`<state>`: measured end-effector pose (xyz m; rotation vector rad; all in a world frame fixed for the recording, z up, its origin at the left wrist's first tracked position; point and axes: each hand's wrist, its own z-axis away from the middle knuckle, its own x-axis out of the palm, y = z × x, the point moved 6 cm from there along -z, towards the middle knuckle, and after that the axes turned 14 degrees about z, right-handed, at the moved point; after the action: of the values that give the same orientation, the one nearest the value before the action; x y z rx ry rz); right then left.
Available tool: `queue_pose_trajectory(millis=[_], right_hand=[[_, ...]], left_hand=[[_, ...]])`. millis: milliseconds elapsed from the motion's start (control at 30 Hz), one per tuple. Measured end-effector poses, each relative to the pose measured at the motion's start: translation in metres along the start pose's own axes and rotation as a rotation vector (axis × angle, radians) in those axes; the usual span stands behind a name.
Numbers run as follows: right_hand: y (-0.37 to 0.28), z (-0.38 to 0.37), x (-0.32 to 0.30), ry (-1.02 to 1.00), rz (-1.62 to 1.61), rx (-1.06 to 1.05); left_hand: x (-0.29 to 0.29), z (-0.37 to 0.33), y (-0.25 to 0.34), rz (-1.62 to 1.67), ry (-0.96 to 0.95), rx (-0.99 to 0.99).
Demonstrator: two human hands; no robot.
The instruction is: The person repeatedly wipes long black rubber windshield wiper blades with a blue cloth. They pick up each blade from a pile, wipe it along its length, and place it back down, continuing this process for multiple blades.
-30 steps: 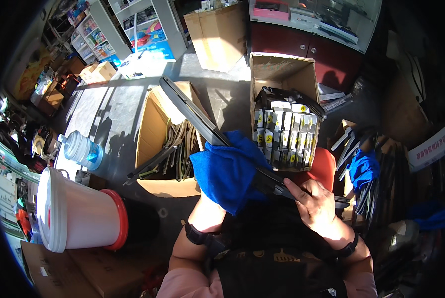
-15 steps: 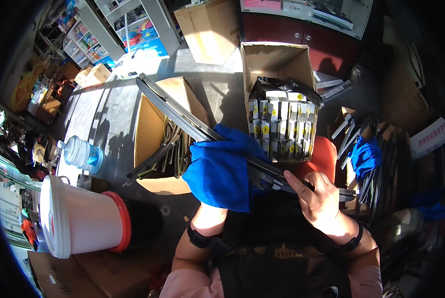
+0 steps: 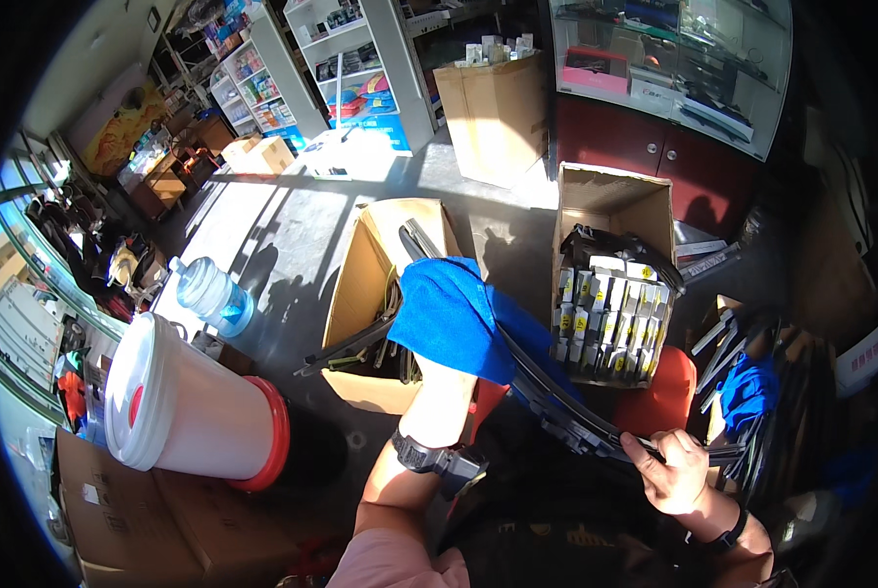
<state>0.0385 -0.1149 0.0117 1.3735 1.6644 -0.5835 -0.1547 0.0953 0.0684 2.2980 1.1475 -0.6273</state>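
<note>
A long black wiper blade [image 3: 561, 412] runs slantwise in front of me, from the far left to the near right. My left hand [image 3: 444, 390] is closed round it through a blue cloth [image 3: 458, 312], which hides the fingers. The blade's grey far end sticks out beyond the cloth, over an open carton [image 3: 368, 390] that holds several more dark strips. Toward the near end, my right hand [image 3: 676, 472] grips the blade with its fingers curled and the thumb side along it.
A carton [image 3: 615, 181] of small white boxes with yellow labels stands ahead, beside a red stool [image 3: 672, 387]. More blades and a second blue cloth [image 3: 750, 390] lie at right. A white bucket [image 3: 203, 402] and a water bottle [image 3: 213, 294] are at left.
My left hand with the cloth has slid toward the blade's far end, so less of that end shows and my hands are farther apart. The whole view has shifted.
</note>
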Motion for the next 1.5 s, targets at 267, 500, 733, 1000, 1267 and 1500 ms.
queue_pose_trajectory(millis=[267,500,733,1000,1267,1500], right_hand=[[0.014,0.042,0.015,0.001,-0.289,0.115],[-0.001,0.021,0.068,-0.338,-1.881,0.747],[-0.013,-0.027,0.078,-0.454,-2.223,0.65],[-0.014,0.0,0.069,-0.543,-2.315,0.698],[0.022,0.012,0.059,-0.259,-2.054,0.749],[-0.003,-0.089,0.047,0.108,-0.898,0.241]], left_hand=[[0.027,0.006,-0.064,1.098,0.053,-0.285],[0.069,0.042,0.009,2.173,-0.042,-1.116],[0.07,0.04,0.03,2.295,-0.073,-0.886],[0.043,0.004,-0.066,0.617,0.217,0.061],[0.012,-0.025,-0.13,1.257,0.095,-0.523],[0.028,0.015,0.011,2.151,0.184,-0.752]])
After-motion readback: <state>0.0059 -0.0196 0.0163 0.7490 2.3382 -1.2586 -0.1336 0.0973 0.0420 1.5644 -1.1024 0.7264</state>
